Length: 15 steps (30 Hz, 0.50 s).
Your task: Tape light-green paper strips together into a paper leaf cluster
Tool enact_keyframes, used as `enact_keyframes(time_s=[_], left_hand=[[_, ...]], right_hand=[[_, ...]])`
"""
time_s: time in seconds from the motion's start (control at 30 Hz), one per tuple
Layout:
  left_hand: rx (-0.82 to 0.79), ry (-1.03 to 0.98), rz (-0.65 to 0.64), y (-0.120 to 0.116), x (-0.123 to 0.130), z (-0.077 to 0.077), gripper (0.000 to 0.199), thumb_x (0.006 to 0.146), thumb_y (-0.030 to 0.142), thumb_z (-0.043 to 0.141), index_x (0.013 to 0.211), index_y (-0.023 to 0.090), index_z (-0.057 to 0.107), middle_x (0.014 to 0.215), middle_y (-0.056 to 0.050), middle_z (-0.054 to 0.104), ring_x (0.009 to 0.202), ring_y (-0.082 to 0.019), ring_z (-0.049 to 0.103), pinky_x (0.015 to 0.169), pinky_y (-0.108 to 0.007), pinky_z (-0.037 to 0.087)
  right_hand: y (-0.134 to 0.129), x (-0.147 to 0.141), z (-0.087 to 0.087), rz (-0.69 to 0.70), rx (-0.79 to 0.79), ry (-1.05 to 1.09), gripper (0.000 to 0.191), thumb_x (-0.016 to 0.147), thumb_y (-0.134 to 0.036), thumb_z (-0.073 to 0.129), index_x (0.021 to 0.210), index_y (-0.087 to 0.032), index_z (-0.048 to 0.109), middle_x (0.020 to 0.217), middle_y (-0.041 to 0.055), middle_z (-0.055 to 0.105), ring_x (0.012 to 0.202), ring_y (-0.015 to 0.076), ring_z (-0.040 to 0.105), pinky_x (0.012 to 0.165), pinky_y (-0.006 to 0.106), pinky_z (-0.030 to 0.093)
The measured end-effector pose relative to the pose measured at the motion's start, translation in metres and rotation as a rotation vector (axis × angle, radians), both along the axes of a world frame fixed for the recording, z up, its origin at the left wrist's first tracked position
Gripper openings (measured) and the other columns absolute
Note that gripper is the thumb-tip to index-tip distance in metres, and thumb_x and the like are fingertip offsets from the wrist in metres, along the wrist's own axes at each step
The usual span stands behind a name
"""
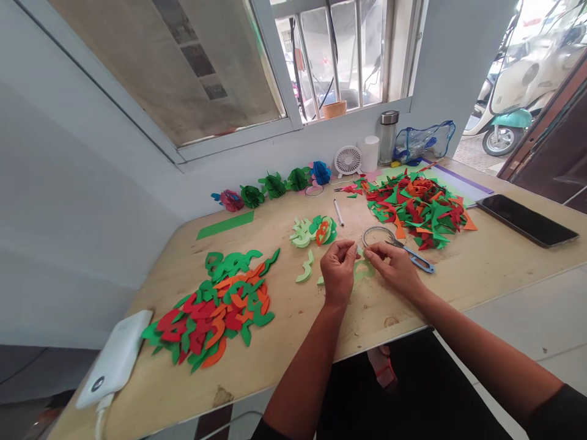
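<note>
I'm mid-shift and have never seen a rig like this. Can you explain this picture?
There's no machine here: a person works bare-handed, and the single picture comes from a camera on their head, looking forward and down. The left hand and right hand nearly meet, their fingertips apparently pinching a small pale green paper piece, mostly hidden. On the wooden table lie curved paper cutouts to the left, pointed paper scraps to the right, and a smartphone beyond the scraps.
</note>
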<state>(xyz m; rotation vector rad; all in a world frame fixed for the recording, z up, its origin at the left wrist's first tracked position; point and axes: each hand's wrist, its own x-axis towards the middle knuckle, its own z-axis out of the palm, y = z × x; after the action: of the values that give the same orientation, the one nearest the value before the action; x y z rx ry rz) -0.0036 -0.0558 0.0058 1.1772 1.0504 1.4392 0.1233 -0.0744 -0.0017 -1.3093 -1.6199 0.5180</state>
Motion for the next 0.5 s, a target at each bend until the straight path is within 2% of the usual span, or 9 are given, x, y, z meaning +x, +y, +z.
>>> enact_keyframes(time_s=[0.2,0.37,0.5], left_hand=[[0.026,0.032,-0.017,0.0010,-0.0006,-0.0042,0.018,0.077,0.030,0.062,0.087,0.015,0.063,0.073,-0.002,0.067,0.061,-0.012,0.064,0.061,-0.024,0.050],[-0.015,0.007,-0.113,0.0036,0.0003,-0.0094,0.027,0.077,0.032,0.063,0.097,0.016,0.058,0.072,-0.003,0.068,0.063,-0.014,0.066,0.061,-0.024,0.049],[-0.034,0.045,-0.153,0.0026,0.0012,-0.0068,0.026,0.075,0.029,0.065,0.095,0.015,0.056,0.067,-0.002,0.068,0.062,-0.014,0.065,0.063,-0.024,0.049]], right_hand=[[0.0072,-0.0053,-0.0040,0.010,-0.120,0.195,0.026,0.081,-0.038,0.057,0.068,-0.017,0.061,0.054,-0.0022,0.051,0.050,0.0096,0.041,0.046,0.023,0.032],[0.0054,-0.0024,-0.0040,0.015,-0.234,0.458,0.029,0.077,-0.044,0.060,0.066,-0.017,0.058,0.055,-0.0028,0.049,0.048,0.0095,0.040,0.044,0.023,0.032],[0.0023,-0.0025,-0.0020,-0.011,-0.267,0.456,0.030,0.076,-0.045,0.060,0.065,-0.017,0.057,0.055,-0.0033,0.046,0.049,0.0095,0.038,0.045,0.024,0.030]])
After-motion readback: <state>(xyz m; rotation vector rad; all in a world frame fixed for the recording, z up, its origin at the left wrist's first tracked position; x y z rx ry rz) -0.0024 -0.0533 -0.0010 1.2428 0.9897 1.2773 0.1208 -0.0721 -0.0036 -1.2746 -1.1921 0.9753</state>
